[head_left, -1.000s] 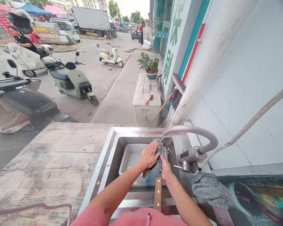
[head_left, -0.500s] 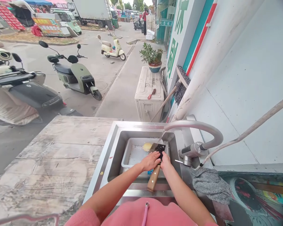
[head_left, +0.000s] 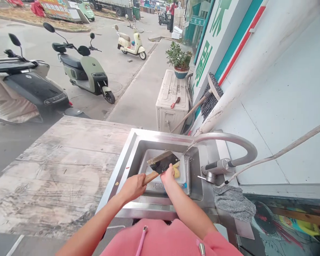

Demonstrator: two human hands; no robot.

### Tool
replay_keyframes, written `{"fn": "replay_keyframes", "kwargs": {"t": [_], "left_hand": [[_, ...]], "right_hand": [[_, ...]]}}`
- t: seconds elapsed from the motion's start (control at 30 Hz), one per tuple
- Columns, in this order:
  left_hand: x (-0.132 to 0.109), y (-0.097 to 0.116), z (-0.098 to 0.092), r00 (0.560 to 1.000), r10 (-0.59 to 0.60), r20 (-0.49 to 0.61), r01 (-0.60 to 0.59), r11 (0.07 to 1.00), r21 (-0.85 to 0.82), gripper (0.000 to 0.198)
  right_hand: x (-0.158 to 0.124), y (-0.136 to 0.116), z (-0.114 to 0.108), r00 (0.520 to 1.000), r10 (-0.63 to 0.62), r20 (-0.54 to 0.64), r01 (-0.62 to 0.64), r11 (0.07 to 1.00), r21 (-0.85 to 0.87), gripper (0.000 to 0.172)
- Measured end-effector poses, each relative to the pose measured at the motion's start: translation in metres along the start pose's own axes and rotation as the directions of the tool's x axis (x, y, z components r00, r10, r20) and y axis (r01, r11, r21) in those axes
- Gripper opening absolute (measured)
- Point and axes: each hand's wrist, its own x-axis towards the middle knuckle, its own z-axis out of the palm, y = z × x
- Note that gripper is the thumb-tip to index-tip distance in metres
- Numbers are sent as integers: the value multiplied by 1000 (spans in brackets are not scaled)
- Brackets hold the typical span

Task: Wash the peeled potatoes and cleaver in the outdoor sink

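Observation:
Over the sink (head_left: 196, 185) I hold a cleaver (head_left: 164, 163) with a dark, wet blade and a wooden handle. My left hand (head_left: 134, 185) is wrapped round the handle's end. My right hand (head_left: 168, 174) pinches the blade near its lower edge, thumb on the face and the other fingers hidden beneath. Under the blade a white tray (head_left: 144, 169) lies in the basin. A yellow peeled piece, perhaps potato (head_left: 176, 173), shows in the tray beside my right hand. Water runs from the curved faucet (head_left: 229, 137) to the right of the blade.
A weathered wooden table (head_left: 69, 153) adjoins the sink on the left. A grey cloth (head_left: 234, 202) hangs at the right below the faucet lever. Beyond the sink stand a mop (head_left: 210, 97), a white outdoor unit (head_left: 170, 96) with a potted plant (head_left: 180, 58), and parked scooters (head_left: 88, 71).
My left hand has gone from the blade to the handle, and the handle now points left. The blade is tilted and lifted. My right hand has shifted left and down along it.

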Motion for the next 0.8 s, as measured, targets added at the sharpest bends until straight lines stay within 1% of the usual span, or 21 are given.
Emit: {"fn": "replay_keyframes", "kwargs": {"t": [0.07,0.1,0.13,0.17,0.23,0.3,0.33,0.4,0.47,0.53,0.6,0.7,0.73,0.77,0.8], "left_hand": [[-16,-41,-3,998,-35,-45,32,998,-59,15],[-25,-62,-3,996,-66,-65,59,993,-106,18],[-35,-84,-2,989,-118,-89,105,984,-141,21],[-44,-105,0,976,-175,-127,152,974,-166,23],[-55,-143,4,930,-302,-209,262,944,-200,29],[-54,-173,7,865,-431,-256,379,897,-229,29],[-49,-183,8,830,-491,-264,433,867,-248,28],[-35,-198,11,766,-589,-257,521,804,-287,26],[-21,-205,14,719,-652,-242,577,754,-315,27],[-11,-207,22,702,-674,-230,603,734,-312,28],[-7,-209,35,704,-668,-240,613,743,-269,31],[-10,-213,58,716,-622,-317,613,778,-141,35],[-12,-214,65,710,-612,-348,622,777,-99,35],[-14,-215,70,692,-615,-379,641,765,-71,37],[-16,-214,73,655,-633,-411,672,737,-64,40]], "right_hand": [[-6,5,13,999,27,40,-23,995,-92,53],[-8,6,14,998,42,51,-34,989,-145,53],[-10,7,11,997,50,54,-38,978,-204,50],[-10,8,4,998,53,42,-40,963,-266,44],[-7,7,-18,999,38,-17,-42,917,-396,31],[-1,7,-44,996,10,-91,-55,857,-512,34],[4,7,-56,993,1,-115,-66,826,-560,35],[14,12,-74,990,2,-143,-93,770,-631,34],[26,20,-82,988,11,-151,-111,733,-672,31],[38,30,-84,989,17,-149,-115,722,-682,28],[51,40,-82,989,25,-146,-116,740,-663,26],[66,50,-80,990,60,-129,-125,800,-586,26],[70,51,-81,990,78,-117,-130,825,-550,26],[72,52,-82,990,99,-99,-136,851,-508,27],[72,51,-83,990,120,-75,-141,877,-460,26]]}}
